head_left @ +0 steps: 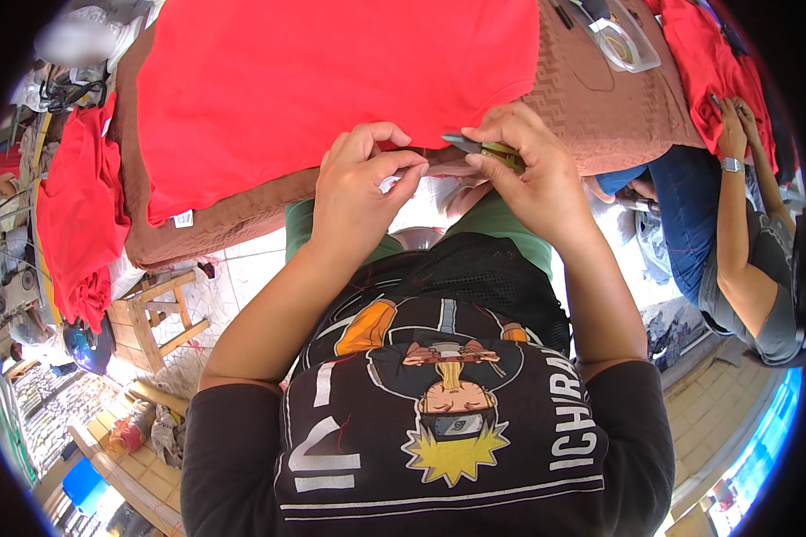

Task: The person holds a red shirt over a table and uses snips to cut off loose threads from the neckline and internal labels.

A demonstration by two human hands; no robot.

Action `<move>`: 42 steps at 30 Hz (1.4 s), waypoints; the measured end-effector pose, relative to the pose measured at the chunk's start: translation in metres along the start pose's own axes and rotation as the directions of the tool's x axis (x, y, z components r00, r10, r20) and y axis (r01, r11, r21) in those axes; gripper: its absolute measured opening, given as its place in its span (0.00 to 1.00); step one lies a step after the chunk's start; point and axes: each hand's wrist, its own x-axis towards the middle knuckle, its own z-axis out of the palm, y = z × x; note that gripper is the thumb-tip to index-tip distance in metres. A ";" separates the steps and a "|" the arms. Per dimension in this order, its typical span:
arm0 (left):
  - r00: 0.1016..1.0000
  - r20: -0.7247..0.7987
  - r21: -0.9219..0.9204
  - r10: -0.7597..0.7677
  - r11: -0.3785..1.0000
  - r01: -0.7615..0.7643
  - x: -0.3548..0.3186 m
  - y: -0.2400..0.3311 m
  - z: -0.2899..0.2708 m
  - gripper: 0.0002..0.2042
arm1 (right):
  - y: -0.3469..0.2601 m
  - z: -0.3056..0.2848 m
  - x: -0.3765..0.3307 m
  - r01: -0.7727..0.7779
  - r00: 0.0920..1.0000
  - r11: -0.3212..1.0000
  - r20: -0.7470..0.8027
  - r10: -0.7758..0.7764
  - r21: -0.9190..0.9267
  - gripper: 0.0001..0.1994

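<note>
A red garment lies spread over the brown quilted cover in front of me, its near edge close to my hands. My left hand is closed in a pinch just at that edge, thumb against fingertips. Whatever sits in the pinch is too small to make out. My right hand grips thread snips with a yellow-green handle and dark blades. The blades point left toward my left fingertips, beside the red edge. A small white label shows at the garment's left corner.
At the right, another person's hands work on red cloth. A clear plastic container stands on the cover at the far right. More red garments hang at the left, above a wooden stool.
</note>
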 end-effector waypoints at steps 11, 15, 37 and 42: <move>0.998 -0.013 -0.024 0.055 0.998 -0.055 0.000 0.005 -0.004 0.07 | -0.003 0.009 -0.001 0.010 0.999 0.992 0.047 -0.004 -0.127 0.12; 0.999 0.001 -0.022 0.049 0.999 -0.049 0.001 0.007 -0.005 0.07 | -0.004 0.009 0.000 0.026 0.999 0.990 0.050 -0.019 -0.140 0.12; 0.855 0.433 -0.617 -0.285 0.597 0.512 0.068 -0.018 -0.026 0.08 | 0.000 0.000 0.024 0.274 0.916 0.959 0.323 -0.238 -0.071 0.15; 0.720 0.593 -0.622 -0.360 0.364 0.694 0.071 -0.027 -0.030 0.11 | 0.008 -0.001 0.046 0.099 0.985 0.993 0.134 -0.108 0.069 0.14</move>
